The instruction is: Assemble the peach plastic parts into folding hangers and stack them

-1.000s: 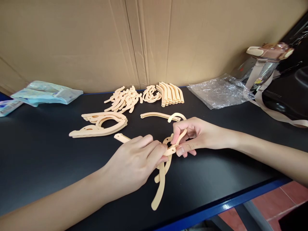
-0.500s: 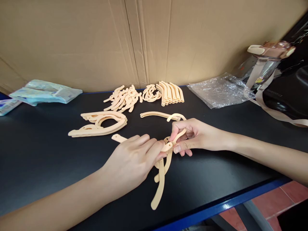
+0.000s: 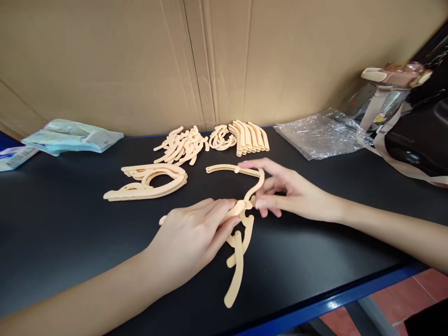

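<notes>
My left hand (image 3: 191, 231) is closed around a beige folding-hanger arm (image 3: 236, 208), whose far end pokes out past the knuckles. At the joint, a curved hanger hook (image 3: 258, 185) stands out from that arm. My right hand (image 3: 297, 191) is beside the hook with its fingers apart. Its index finger reaches along the hook's top, and its thumb is near the joint; whether they touch is hard to see. Below my left fingers lies a loose curved piece (image 3: 235, 275), with other beige parts partly hidden beneath. A grooved hanger arm (image 3: 221, 168) lies behind the hook.
Folded hangers (image 3: 150, 183) are stacked at left. Behind them are a heap of small curved pieces (image 3: 184, 145), a pile of hooks (image 3: 221, 138) and a row of arms (image 3: 250, 137). Clear plastic (image 3: 315, 135), a strapped bottle (image 3: 388, 100) and a blue packet (image 3: 73, 135) stand farther out.
My right hand's fingers have spread, and its index finger has stretched out over the hook. The hook has turned slightly. My left hand keeps its grip on the arm.
</notes>
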Demonstrator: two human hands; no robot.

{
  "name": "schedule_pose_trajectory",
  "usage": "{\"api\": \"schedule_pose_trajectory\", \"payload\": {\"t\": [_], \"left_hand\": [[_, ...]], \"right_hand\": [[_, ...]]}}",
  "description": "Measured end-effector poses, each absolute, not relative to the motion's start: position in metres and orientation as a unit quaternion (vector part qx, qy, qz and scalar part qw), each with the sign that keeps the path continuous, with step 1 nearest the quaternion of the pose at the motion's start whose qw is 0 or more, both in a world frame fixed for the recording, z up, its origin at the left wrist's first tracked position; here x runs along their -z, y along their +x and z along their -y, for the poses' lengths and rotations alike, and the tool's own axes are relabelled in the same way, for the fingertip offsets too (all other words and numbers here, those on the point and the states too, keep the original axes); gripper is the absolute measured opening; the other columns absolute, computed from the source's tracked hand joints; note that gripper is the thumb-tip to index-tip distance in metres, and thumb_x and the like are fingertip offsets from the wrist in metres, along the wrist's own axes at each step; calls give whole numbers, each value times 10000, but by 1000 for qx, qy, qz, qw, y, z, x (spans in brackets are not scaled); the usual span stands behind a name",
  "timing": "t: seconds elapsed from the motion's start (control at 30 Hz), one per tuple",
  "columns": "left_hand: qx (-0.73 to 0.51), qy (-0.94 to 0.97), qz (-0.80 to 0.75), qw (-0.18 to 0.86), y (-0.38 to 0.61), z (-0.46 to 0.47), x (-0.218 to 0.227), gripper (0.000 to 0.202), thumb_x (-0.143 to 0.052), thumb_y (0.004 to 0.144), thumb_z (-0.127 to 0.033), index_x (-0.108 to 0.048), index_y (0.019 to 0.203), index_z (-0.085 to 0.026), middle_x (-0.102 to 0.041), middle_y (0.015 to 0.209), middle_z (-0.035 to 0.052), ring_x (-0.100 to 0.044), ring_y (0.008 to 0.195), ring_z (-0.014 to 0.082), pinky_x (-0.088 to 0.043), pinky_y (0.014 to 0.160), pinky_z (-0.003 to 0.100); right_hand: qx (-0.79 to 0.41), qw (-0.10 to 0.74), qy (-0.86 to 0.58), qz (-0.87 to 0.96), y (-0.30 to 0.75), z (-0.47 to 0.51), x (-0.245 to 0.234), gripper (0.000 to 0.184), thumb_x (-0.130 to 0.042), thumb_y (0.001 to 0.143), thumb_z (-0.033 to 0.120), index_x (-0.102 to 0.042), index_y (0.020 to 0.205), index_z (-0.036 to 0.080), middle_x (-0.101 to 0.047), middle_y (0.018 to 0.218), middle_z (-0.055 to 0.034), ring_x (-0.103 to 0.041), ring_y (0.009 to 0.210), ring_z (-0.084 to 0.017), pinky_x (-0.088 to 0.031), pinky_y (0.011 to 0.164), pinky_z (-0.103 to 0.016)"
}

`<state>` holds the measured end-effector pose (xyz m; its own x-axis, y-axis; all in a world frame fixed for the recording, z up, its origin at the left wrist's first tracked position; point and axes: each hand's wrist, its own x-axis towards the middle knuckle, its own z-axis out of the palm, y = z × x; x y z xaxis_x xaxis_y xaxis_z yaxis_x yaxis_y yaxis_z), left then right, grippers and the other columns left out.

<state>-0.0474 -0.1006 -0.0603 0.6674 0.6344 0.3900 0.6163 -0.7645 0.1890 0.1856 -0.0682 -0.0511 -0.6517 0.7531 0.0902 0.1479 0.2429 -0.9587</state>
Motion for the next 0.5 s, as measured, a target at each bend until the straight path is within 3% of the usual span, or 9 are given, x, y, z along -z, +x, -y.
{"api": "schedule_pose_trajectory", "payload": {"t": [0.07,0.13,0.2,0.27,0.33,0.4,0.5], "left_hand": [[-211,891,-390,95,-49,100,60,174,-429,988,-296,-581,1000,-212,-644,749,-42,-605,630,109,-369,521,212],[-206,864,-427,167,-51,97,58,186,-438,975,-335,-584,995,-222,-601,661,-58,-559,555,104,-354,494,205],[-207,831,-448,256,-51,92,55,210,-466,953,-379,-587,1024,-222,-535,582,-72,-478,476,95,-326,451,199],[-209,793,-449,355,-50,87,52,277,-494,935,-420,-569,1116,-224,-527,581,-73,-434,451,83,-321,427,187],[-204,763,-437,430,-50,83,50,321,-509,925,-439,-550,1161,-225,-540,600,-67,-421,452,73,-323,413,173],[-203,747,-432,463,-50,81,49,297,-510,922,-421,-550,1137,-222,-537,607,-63,-424,462,69,-333,406,161],[-206,723,-447,485,-52,80,50,272,-509,907,-399,-523,1105,-214,-595,733,-21,-494,529,89,-380,389,160]], "right_hand": [[-439,325,-356,758,191,64,51,536,-622,920,339,-379,1378,204,-598,684,44,-577,589,-112,-440,495,-213],[-297,335,-395,802,197,56,53,384,-593,935,376,-513,1265,196,-601,709,24,-569,613,-119,-451,560,-244],[-173,307,-406,843,202,47,57,288,-568,946,383,-614,1156,192,-637,877,-35,-601,744,-150,-482,670,-286],[-103,267,-395,873,205,39,62,299,-538,959,373,-638,1181,200,-622,1081,-84,-608,940,-201,-499,805,-342],[-72,235,-381,892,205,35,65,313,-504,973,348,-634,1218,204,-601,1164,-103,-577,1068,-231,-480,915,-388],[-49,217,-386,895,204,34,65,260,-492,966,294,-675,1118,190,-623,1116,-101,-578,1055,-237,-469,931,-397],[-8,201,-436,877,203,38,63,139,-536,868,179,-671,903,172,-648,966,-74,-594,891,-228,-472,824,-382]]}}
